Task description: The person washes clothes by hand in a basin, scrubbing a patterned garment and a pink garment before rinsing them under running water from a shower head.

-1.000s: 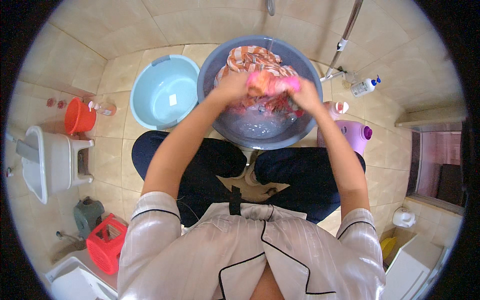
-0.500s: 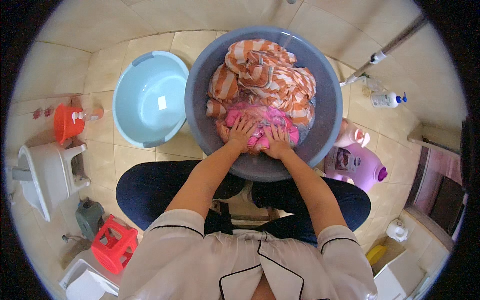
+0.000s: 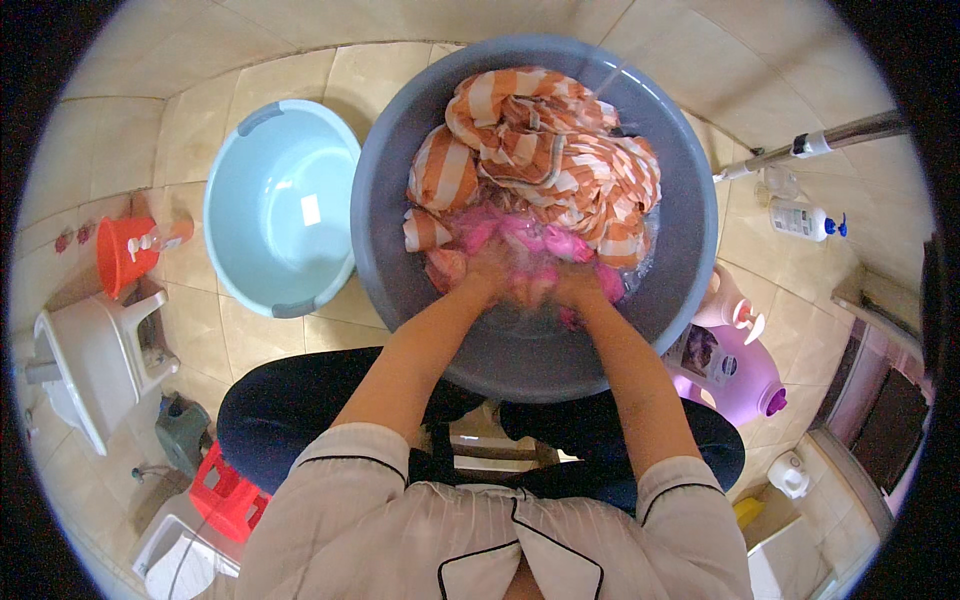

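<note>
A large grey tub (image 3: 385,290) of water holds wet laundry between my knees. My left hand (image 3: 488,274) and my right hand (image 3: 577,284) are down in the water, side by side, on a bright pink garment (image 3: 568,244). Both are smeared by motion and splashing water, so their fingers do not show as gripping or spread. Just beyond them an orange-and-white striped cloth (image 3: 560,165) lies heaped against the tub's far side. A peach-coloured piece of cloth (image 3: 446,266) shows beside my left hand.
Left of the tub stands a light blue basin (image 3: 255,250). Right of it are a purple detergent jug (image 3: 745,385), a pink pump bottle (image 3: 722,304) and a white bottle with a blue pump (image 3: 797,219). A red stool (image 3: 228,497) and a white stool (image 3: 90,340) stand at the left.
Both hands have gone from lying flat on the pink garment to down in the water, which now splashes around them. The view has shifted slightly, and the tub appears larger.
</note>
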Demonstrator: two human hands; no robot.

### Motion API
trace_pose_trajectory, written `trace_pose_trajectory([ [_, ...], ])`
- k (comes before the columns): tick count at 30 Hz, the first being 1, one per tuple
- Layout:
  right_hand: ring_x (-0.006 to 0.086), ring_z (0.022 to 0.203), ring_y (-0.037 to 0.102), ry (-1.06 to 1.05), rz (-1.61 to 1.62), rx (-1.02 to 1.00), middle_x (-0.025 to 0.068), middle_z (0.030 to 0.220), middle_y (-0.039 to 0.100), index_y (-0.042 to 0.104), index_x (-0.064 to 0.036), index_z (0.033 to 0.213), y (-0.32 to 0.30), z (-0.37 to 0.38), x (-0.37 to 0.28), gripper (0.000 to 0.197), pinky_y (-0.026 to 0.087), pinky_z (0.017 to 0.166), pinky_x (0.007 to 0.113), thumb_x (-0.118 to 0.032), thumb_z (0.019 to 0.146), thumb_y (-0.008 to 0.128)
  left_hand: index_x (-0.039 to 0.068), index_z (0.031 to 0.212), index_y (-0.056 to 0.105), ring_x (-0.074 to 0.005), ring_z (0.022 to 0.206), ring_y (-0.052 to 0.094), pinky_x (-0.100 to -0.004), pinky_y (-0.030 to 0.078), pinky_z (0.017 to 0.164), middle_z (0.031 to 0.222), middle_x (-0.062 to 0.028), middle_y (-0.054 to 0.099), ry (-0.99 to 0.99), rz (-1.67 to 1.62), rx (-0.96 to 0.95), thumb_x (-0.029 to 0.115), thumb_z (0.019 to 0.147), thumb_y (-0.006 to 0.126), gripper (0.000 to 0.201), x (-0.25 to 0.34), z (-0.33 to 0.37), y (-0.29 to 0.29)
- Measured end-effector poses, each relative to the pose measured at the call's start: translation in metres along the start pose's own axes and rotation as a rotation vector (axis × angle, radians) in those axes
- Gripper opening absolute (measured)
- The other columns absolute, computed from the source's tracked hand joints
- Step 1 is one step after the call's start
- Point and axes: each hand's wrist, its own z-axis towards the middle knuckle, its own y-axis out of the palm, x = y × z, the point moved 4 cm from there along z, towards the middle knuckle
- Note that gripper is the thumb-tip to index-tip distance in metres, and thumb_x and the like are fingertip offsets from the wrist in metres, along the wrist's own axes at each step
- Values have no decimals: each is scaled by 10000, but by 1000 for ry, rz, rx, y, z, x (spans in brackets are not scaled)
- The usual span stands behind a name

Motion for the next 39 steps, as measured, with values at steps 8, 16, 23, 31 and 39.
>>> trace_pose_trajectory([
  [8, 581, 1289, 935, -215, 95, 346, 314, 1308, 971, 937, -95, 1527, 12, -159, -32, 419, 739, 1115, 631, -265, 1144, 959, 158, 1561, 979, -563, 1265, 934, -635, 753, 1137, 1375, -272, 979, 16, -40, 66, 509, 1109, 1016, 574, 68, -133, -35],
  [16, 585, 1281, 934, -383, 134, 590, 316, 1299, 970, 932, -91, 1525, -7, -369, -44, 420, 740, 1112, 631, -261, 1142, 959, 151, 1568, 979, -556, 1256, 939, -629, 755, 1132, 1374, -269, 980, 147, -138, 178, 530, 1112, 1024, 594, 143, -289, -113],
  [23, 588, 1274, 934, -632, 104, 839, 317, 1290, 969, 929, -88, 1524, -106, -544, -97, 421, 741, 1109, 632, -257, 1140, 959, 146, 1574, 979, -550, 1247, 943, -625, 757, 1127, 1373, -266, 981, 313, -197, 486, 548, 1115, 1032, 613, 216, -393, -291],
  [31, 591, 1266, 933, -790, 76, 982, 318, 1281, 967, 925, -84, 1522, -180, -670, -127, 421, 742, 1106, 632, -252, 1138, 959, 177, 1535, 995, -551, 1296, 915, -651, 733, 1174, 1374, -244, 985, 492, -162, 860, 566, 1096, 1035, 588, 279, -513, -430],
  [39, 375, 1099, 986, -747, 303, 768, 191, 1186, 1007, 955, -92, 1537, -159, -571, -113, 369, 759, 1006, 541, -290, 1227, 918, 167, 1511, 1000, -547, 1335, 900, -655, 721, 1207, 1398, -237, 983, 531, -216, 704, 568, 1070, 1044, 598, 232, -463, -393],
])
